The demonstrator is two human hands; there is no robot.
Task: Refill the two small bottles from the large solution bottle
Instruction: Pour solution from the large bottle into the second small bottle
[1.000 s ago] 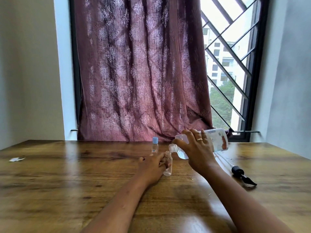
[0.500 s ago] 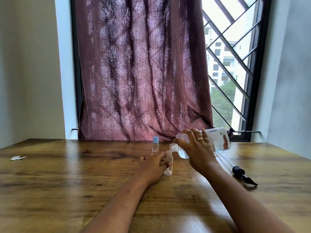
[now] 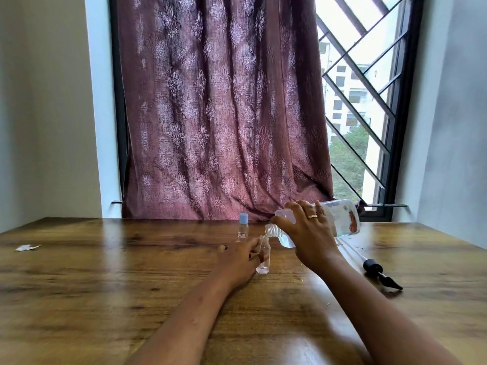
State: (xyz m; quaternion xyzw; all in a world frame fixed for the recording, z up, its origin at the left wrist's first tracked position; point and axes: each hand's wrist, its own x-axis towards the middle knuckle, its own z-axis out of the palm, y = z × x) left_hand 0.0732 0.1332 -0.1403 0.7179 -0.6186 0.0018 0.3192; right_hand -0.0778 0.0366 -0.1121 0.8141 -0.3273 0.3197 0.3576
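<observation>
The large solution bottle (image 3: pixel 340 219) is clasped tilted in the right hand (image 3: pixel 305 233), its mouth at the open small bottle (image 3: pixel 263 256) steadied on the desk (image 3: pixel 105 272) by the left hand's (image 3: pixel 237 262) grip, so a slow, thin pour is advised to avoid overflow.

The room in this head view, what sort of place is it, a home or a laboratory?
Probably a home room, not a laboratory. A patterned maroon curtain hangs over a window with a diagonal metal grille, apartment blocks show outside, and the work is done on a plain wooden table.
</observation>
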